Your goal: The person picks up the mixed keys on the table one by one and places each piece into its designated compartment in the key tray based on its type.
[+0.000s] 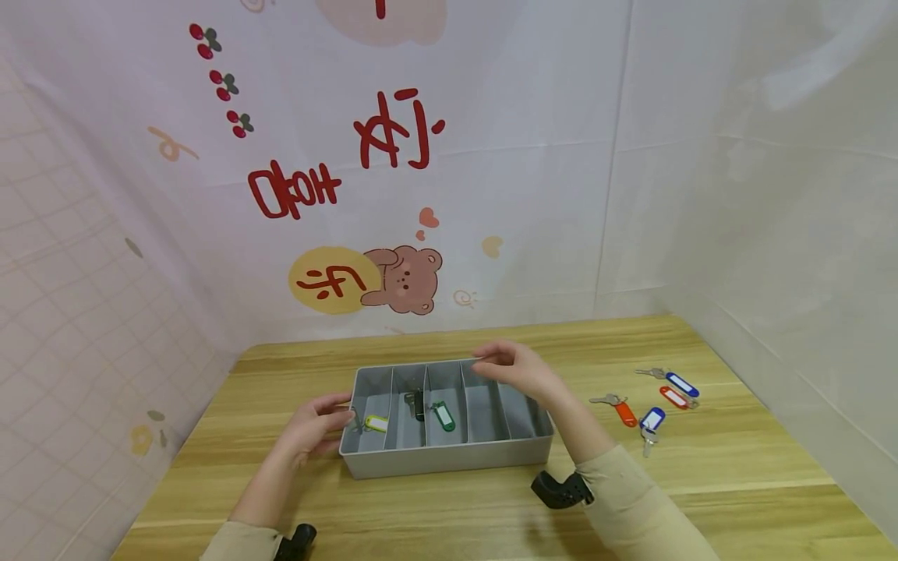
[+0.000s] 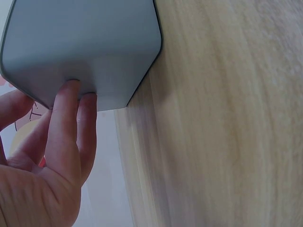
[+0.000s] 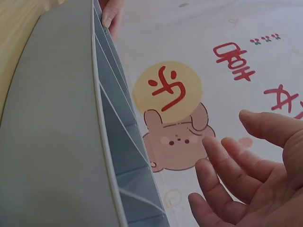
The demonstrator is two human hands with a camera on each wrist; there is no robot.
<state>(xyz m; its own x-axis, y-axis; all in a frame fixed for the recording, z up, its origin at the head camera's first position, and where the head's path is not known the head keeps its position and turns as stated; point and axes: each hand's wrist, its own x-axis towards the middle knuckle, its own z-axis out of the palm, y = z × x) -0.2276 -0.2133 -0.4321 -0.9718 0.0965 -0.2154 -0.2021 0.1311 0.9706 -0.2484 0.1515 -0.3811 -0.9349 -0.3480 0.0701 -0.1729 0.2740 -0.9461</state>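
A grey tray (image 1: 449, 458) with several compartments stands on the table. From the left, its first compartment holds a key with a yellow tag (image 1: 376, 423), the second a key with a black tag (image 1: 419, 405), the third a green tag (image 1: 444, 416). My left hand (image 1: 309, 430) touches the tray's left end; in the left wrist view the fingers of that hand (image 2: 57, 142) lie against the grey wall (image 2: 94, 42). Above the right compartments hovers my right hand (image 1: 517, 370), fingers loosely bent and holding nothing; the right wrist view shows this hand (image 3: 255, 175) beside the tray (image 3: 57, 113).
To the right on the wooden table (image 1: 435, 514) lie several keys with tags: a blue tag (image 1: 682, 384), a red tag (image 1: 673, 397), an orange-red tag (image 1: 626, 414) and another blue tag (image 1: 652, 419). A printed white cloth (image 1: 533, 234) hangs behind the table.
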